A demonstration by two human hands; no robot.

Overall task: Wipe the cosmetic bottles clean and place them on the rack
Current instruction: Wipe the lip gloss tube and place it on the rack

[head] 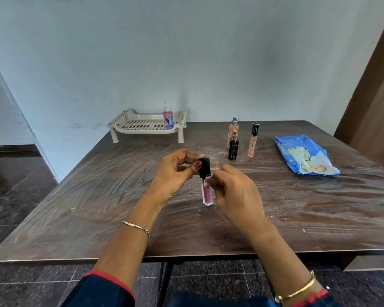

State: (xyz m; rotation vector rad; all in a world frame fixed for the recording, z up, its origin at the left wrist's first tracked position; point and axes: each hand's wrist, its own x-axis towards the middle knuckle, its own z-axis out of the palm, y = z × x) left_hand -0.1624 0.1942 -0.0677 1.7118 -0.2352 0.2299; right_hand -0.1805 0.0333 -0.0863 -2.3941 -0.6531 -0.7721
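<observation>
Table [98, 196]: dark brown wood grain, smeared with whitish streaks and dotted with pale specks.
Room: a pale blue wall [186, 52] is seen behind the table, dark floor tiles [20, 185] below it and a brown panel [375, 85] at the right.
Lip gloss tube [207, 196]: held upright above the table's middle, black cap uppermost.
Left hand [177, 171]: the cap is pinched between thumb and curled fingers.
Right hand [235, 193]: the fingers are curled at the tube's clear body just under the cap; it is blurred, so a grip cannot be told.
Rack [120, 122]: cream, set at the far edge; one pink spray bottle [168, 119] stands on it.
Other bottles: a peach spray bottle [232, 131], a black bottle [233, 149] and a peach tube [252, 140] stand together right of centre.
Wipes pack [306, 156]: blue, laid at the far right.
</observation>
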